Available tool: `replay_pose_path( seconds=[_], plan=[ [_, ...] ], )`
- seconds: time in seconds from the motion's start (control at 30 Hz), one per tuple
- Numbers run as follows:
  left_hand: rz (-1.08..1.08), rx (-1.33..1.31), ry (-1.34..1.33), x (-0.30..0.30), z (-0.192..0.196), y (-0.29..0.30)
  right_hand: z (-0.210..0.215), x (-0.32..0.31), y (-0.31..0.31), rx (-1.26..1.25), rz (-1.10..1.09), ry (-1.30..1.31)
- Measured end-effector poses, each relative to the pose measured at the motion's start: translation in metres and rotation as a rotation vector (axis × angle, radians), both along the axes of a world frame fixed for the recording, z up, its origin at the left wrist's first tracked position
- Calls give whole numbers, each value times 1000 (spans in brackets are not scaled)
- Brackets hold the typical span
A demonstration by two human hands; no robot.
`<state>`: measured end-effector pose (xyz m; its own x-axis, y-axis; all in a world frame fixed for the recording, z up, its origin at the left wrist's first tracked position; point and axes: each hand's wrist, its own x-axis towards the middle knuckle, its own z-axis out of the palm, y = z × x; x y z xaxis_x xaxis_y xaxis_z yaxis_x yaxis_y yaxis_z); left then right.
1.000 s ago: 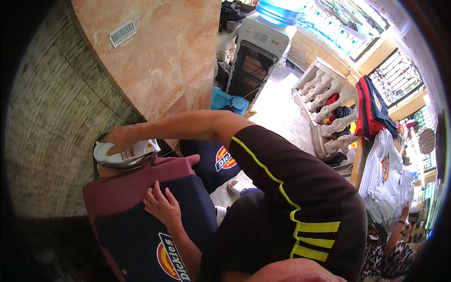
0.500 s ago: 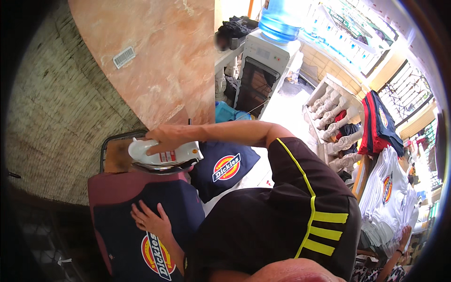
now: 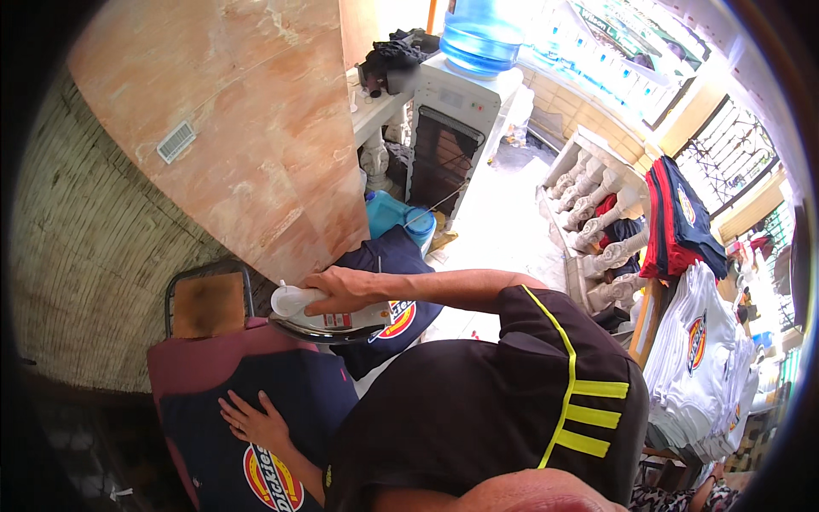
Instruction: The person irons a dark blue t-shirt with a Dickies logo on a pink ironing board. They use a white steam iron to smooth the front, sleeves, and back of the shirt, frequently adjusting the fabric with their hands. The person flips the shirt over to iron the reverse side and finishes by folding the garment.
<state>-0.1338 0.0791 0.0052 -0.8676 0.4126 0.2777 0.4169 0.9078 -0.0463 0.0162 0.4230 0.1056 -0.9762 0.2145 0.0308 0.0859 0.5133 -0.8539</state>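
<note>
Gripping the iron (image 3: pixel 337 321) from above, the right hand (image 3: pixel 341 288) has carried it from over the brown pad (image 3: pixel 207 305) to beside the corner of the board (image 3: pixel 200 352), in front of a second shirt (image 3: pixel 371 258). That bares the pad and seems to keep the iron off most of the near cloth; whether its plate touches anything, I cannot tell. The left hand (image 3: pixel 258 420) has no grip on anything: its fingers rest spread, palm down, on the navy shirt (image 3: pixel 205 394) draped over the board. Farther out are a dispenser (image 3: pixel 479 101) and white shirts (image 3: pixel 695 341).
</note>
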Motion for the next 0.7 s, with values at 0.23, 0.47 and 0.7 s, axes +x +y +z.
replay_pose_path(
  seconds=[0.23,0.47,0.7],
  plan=[
    [43,109,33,-2,1,0,-5,21,8,24,-21,-2],
    [23,130,62,-4,-3,1,-13,39,10,-34,-33,-61],
    [11,74,74,2,11,6,-24,66,0,-219,-118,-156]
  ],
)
